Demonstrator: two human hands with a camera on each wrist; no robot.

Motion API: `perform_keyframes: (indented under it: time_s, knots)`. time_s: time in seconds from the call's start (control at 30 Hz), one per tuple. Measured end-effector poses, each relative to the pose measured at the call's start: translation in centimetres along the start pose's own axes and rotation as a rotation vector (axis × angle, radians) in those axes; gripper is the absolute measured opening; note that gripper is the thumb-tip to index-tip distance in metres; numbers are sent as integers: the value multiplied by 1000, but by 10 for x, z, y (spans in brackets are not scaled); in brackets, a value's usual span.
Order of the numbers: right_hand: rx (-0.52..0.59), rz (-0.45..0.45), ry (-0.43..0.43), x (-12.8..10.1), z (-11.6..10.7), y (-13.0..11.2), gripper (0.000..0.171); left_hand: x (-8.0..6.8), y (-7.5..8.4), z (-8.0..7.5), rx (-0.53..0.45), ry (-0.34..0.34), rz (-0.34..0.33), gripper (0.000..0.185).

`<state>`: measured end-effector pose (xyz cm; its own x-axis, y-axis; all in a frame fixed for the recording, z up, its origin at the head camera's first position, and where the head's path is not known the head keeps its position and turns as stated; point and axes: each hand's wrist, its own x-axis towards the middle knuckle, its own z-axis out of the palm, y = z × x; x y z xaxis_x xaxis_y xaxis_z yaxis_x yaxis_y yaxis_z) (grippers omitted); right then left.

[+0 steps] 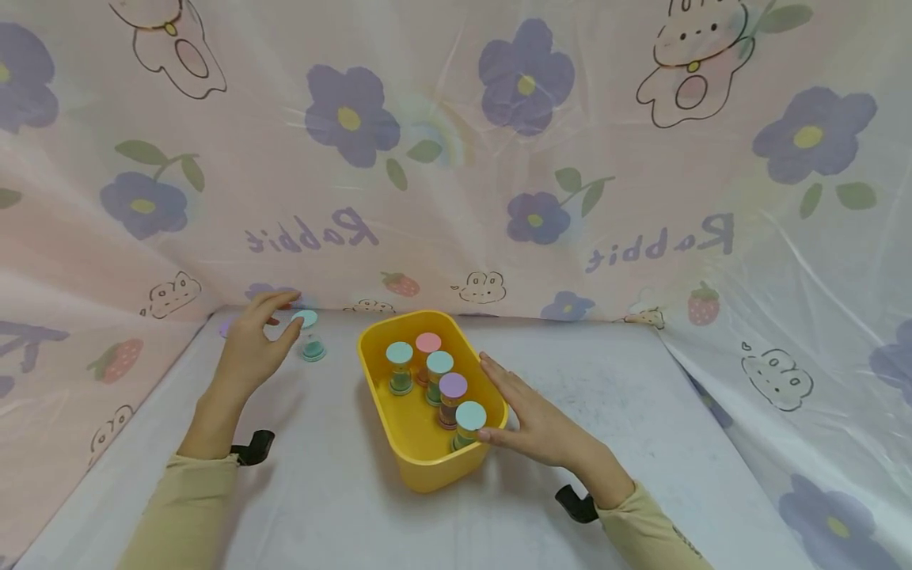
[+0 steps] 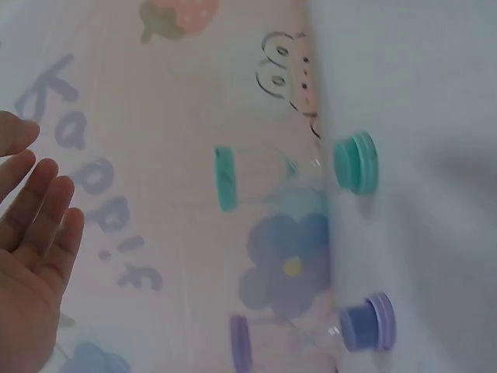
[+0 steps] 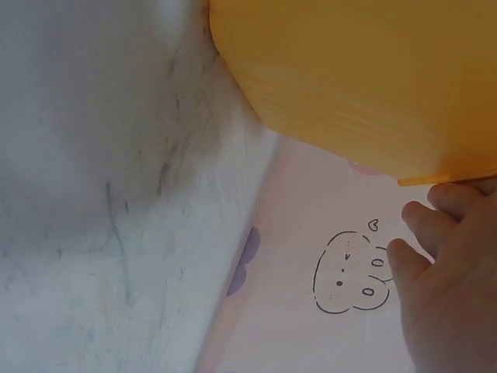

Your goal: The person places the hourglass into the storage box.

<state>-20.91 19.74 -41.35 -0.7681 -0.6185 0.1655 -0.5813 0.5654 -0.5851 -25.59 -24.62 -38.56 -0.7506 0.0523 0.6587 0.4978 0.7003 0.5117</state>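
My left hand [image 1: 252, 344] hovers at the back left, fingers spread and holding nothing. Just right of its thumb stands a teal-capped sand timer [image 1: 312, 350]. The left wrist view shows that teal timer [image 2: 225, 179] and a purple-capped sand timer [image 2: 361, 328] near each other; in the head view the hand mostly hides the purple one. My right hand [image 1: 545, 427] rests against the right rim of a yellow bin [image 1: 436, 477], its fingers fairly straight. Inside the bin several sand timers stand upright, with teal, pink [image 1: 428, 342] and purple [image 1: 453, 385] caps.
A white tabletop [image 1: 584, 372] lies under everything. A patterned curtain [image 1: 442, 261] with flowers and rabbits hangs along the back and both sides. Black wrist mounts [image 1: 256, 448] stick out from both sleeves.
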Motion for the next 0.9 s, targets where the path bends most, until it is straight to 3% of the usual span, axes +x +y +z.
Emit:
perform_keyframes:
  time_s: [0.23, 0.5, 0.63, 0.9]
  knots:
    - [6, 5, 4, 0, 1, 1, 97, -10, -28, -16, 32, 118, -45, 41]
    - [1, -13, 7, 0, 1, 1, 97, -19, -59, -32, 74, 141, -185, 45]
    - [-5, -28, 11, 1, 1, 2, 97, -22, -75, -38, 88, 98, -211, 49]
    - [3, -4, 3, 0, 1, 2, 98, -24, -94, -46, 125, -68, -287, 58]
